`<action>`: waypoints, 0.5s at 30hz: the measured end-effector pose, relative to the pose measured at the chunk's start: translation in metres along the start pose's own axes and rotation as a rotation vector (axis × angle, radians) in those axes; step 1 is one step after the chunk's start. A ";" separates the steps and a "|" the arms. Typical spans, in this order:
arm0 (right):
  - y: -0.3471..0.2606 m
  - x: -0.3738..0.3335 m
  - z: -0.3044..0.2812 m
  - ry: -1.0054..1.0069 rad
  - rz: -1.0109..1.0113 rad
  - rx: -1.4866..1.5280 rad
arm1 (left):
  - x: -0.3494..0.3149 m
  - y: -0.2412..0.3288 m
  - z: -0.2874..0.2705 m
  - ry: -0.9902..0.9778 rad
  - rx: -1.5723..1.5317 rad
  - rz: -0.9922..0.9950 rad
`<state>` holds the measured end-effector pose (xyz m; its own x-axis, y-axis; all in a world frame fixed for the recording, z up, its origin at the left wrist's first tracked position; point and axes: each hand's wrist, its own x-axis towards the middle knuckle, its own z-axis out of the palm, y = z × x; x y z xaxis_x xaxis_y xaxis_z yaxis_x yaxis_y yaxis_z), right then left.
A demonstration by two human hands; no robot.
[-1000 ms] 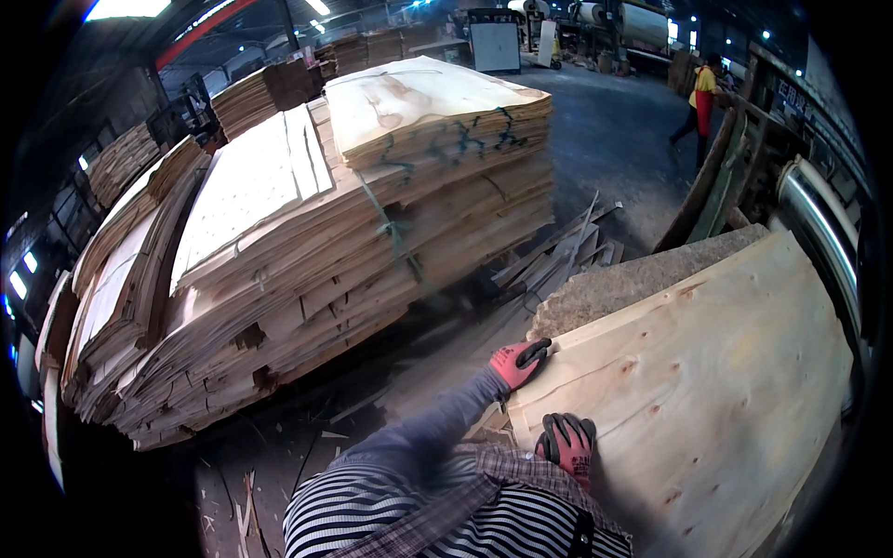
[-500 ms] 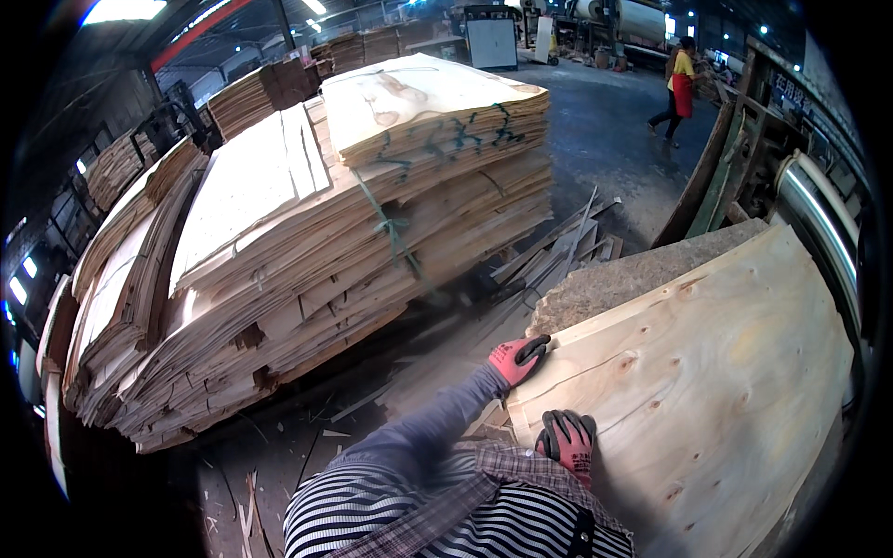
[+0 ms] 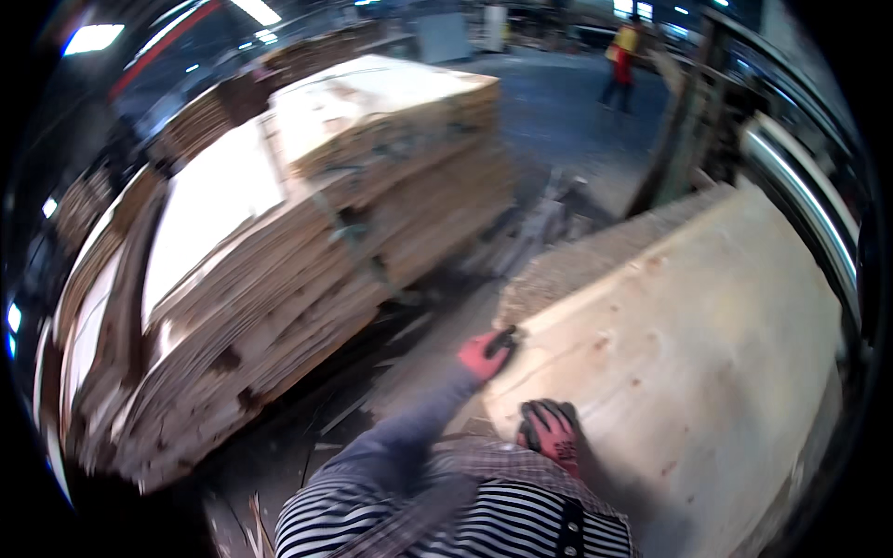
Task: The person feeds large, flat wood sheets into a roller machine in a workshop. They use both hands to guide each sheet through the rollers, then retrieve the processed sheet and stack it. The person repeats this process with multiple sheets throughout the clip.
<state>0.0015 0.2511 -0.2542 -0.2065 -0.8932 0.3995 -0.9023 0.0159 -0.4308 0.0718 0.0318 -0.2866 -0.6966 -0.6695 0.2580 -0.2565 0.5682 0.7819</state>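
A broad, pale wood veneer sheet (image 3: 707, 344) with scattered brown knots covers the right of the view. My left hand (image 3: 487, 353), in a red glove with dark fingertips, is closed on its left edge close to the near corner. Nearer my body, my right hand (image 3: 553, 433), gloved alike, has its fingers curled at the sheet's near edge. The undersides of both grips are hidden. Beneath the sheet, a rough brown board or stack (image 3: 595, 256) shows along the far left side.
A tall, uneven veneer stack (image 3: 372, 209) tied with green cord stands to the left. A shiny metal roller (image 3: 800, 191) borders the sheet at far right. Wood scraps (image 3: 549, 219) litter the floor between. A person in yellow and red (image 3: 621, 60) is farther off.
The whole view has swung, so the surroundings sit farther left and look blurred. Both hands stay at about the same places on the sheet.
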 end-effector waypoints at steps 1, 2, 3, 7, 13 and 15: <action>0.006 -0.004 -0.001 0.034 -0.042 -0.084 | 0.006 0.017 -0.003 -0.029 -0.065 0.064; 0.005 0.002 -0.004 0.059 -0.100 -0.060 | 0.007 0.014 -0.006 -0.043 -0.049 0.044; 0.004 -0.007 0.009 0.098 -0.047 -0.105 | 0.005 0.011 -0.006 -0.036 -0.052 0.030; -0.002 0.009 -0.009 0.238 -0.160 -0.128 | 0.010 0.018 -0.009 -0.016 -0.147 0.127; -0.003 0.006 -0.020 0.217 -0.179 -0.181 | 0.011 0.037 -0.005 -0.036 -0.199 0.082; 0.000 0.006 -0.013 0.248 -0.173 -0.148 | 0.013 0.038 -0.005 -0.047 -0.182 0.118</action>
<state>-0.0045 0.2519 -0.2413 -0.1148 -0.7520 0.6491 -0.9735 -0.0451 -0.2244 0.0568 0.0422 -0.2506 -0.7463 -0.5779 0.3304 -0.0493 0.5429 0.8384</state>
